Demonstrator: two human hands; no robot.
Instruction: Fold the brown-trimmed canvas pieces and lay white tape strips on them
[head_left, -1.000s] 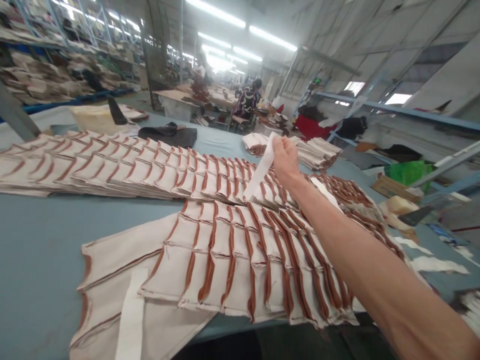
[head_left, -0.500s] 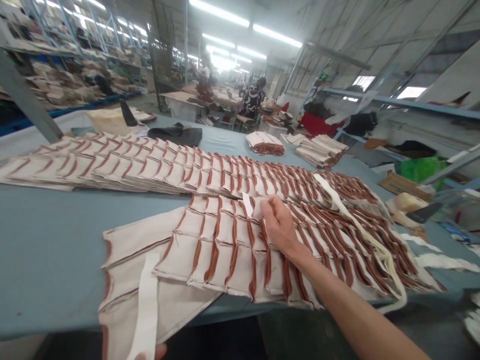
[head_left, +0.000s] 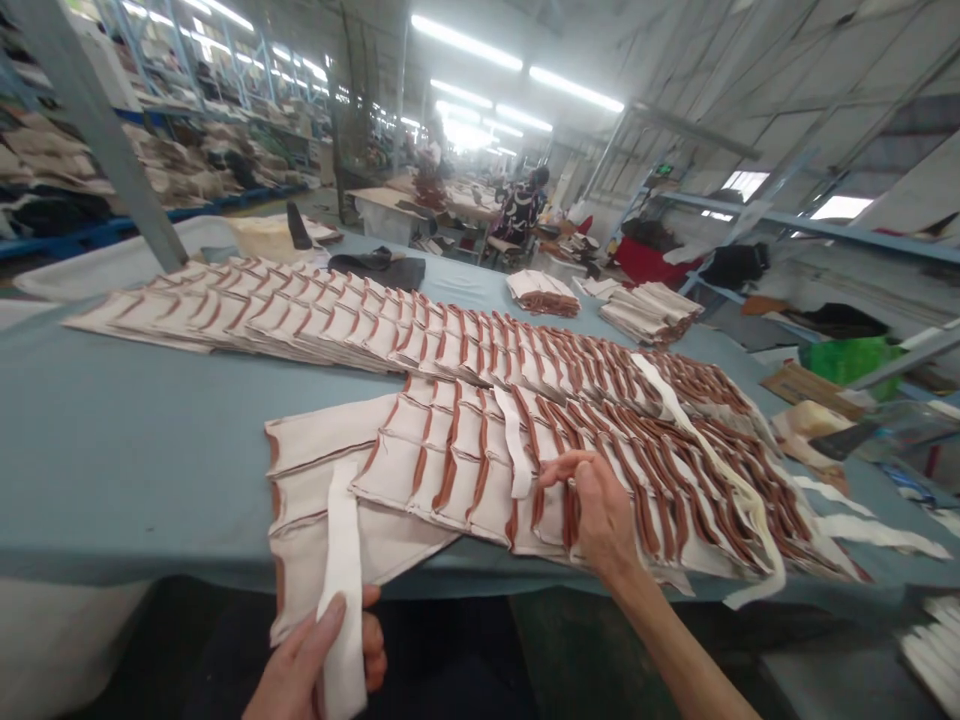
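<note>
My left hand (head_left: pixel 306 652) is closed on a white strip (head_left: pixel 343 560), thumb on top, at the near edge of a beige fabric panel (head_left: pixel 298 492) with brown edging. The strip runs up over this panel. Whether the fingers also pinch the panel is hidden. My right hand (head_left: pixel 604 510) hovers over a row of overlapping beige panels (head_left: pixel 420 450), fingers bent but apart, holding nothing visible. Just left of its fingertips, a short white strip (head_left: pixel 513 445) lies across those panels. A longer cream strip (head_left: pixel 694 430) drapes over the row's right part.
Behind lies a second long row of overlapping panels (head_left: pixel 300 315). Stacked beige pieces (head_left: pixel 544 292) and a dark cloth (head_left: pixel 379 268) sit at the table's far side. Loose white strips (head_left: pixel 885 532) lie at right. A seated person (head_left: pixel 519 208) is in the background.
My right hand has let go of the short white strip, which now lies on the panels, and has drawn back toward me and right. My left hand has come further into view.
</note>
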